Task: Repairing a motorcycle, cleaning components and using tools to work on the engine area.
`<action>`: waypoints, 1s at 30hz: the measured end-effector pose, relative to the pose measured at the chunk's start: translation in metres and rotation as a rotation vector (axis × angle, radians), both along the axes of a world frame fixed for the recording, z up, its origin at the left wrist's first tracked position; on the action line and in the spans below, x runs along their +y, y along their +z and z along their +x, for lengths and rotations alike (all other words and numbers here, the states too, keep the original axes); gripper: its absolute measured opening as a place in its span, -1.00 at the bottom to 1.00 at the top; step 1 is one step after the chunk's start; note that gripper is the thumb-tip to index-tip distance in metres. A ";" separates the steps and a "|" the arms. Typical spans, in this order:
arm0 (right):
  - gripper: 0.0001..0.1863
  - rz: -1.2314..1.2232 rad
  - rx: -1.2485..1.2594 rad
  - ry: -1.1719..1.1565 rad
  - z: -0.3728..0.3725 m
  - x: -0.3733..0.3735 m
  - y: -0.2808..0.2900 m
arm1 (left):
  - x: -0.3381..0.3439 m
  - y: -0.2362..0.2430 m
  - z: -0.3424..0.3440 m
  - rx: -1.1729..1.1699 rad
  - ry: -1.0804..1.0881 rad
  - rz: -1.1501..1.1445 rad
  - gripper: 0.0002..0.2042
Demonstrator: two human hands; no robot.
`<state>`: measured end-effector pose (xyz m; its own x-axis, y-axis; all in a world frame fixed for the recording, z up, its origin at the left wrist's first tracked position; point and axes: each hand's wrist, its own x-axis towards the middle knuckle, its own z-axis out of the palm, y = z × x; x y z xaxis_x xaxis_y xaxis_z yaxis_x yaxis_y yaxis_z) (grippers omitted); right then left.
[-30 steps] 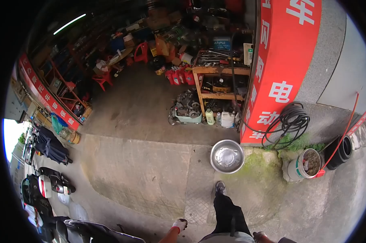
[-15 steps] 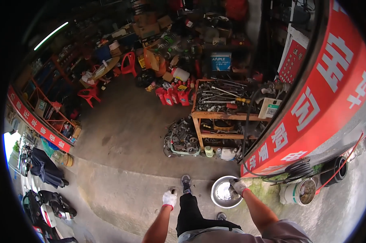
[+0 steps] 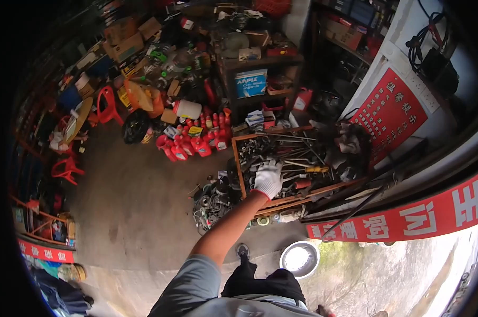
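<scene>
My left hand [image 3: 268, 174], in a white glove, reaches into a wooden-framed tool tray [image 3: 236, 158] on the rack, over a jumble of metal tools [image 3: 297, 150]. Its fingers are bent down among long wrenches and bars, closed on something I cannot make out. A yellow-handled tool [image 3: 316, 169] and a red piece [image 3: 303, 183] lie just right of the glove. My right hand [image 3: 324, 311] shows only slightly at the lower edge, its fingers unclear. A pile of greasy engine parts [image 3: 211, 203] sits left of the rack, near the floor.
A steel basin [image 3: 299, 259] stands outside by my foot [image 3: 243, 251]. Red bottles [image 3: 194, 142], red plastic chairs [image 3: 108, 105], boxes [image 3: 123, 39] and a black bag [image 3: 136, 127] crowd the shop. A red banner [image 3: 397, 222] edges the doorway on the right.
I have stepped forward to the tool rack, which now fills more of the view. My left hand has risen into the tray; my right hand has dropped back to the lower edge.
</scene>
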<state>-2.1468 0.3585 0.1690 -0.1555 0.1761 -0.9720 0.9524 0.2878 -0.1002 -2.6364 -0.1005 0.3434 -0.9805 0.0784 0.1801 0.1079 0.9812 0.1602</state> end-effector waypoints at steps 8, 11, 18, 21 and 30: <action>-0.69 -0.053 -0.061 -0.498 0.039 -0.088 0.032 | 0.026 -0.011 -0.113 -0.329 -0.232 -0.237 -0.65; -0.69 -0.098 -0.081 -0.663 0.045 -0.114 0.026 | 0.038 -0.015 -0.125 -0.333 -0.223 -0.302 -0.63; -0.70 -0.239 -0.107 -0.945 0.001 -0.150 -0.022 | 0.038 -0.001 -0.129 -0.498 -0.288 -0.250 -0.57; -0.73 -0.296 -0.096 -1.248 -0.038 -0.132 -0.045 | 0.032 0.002 -0.119 -0.507 -0.290 -0.189 -0.61; -0.68 -0.275 -0.029 -0.956 -0.151 -0.157 -0.041 | -0.065 0.037 -0.029 -0.386 -0.092 0.057 -0.65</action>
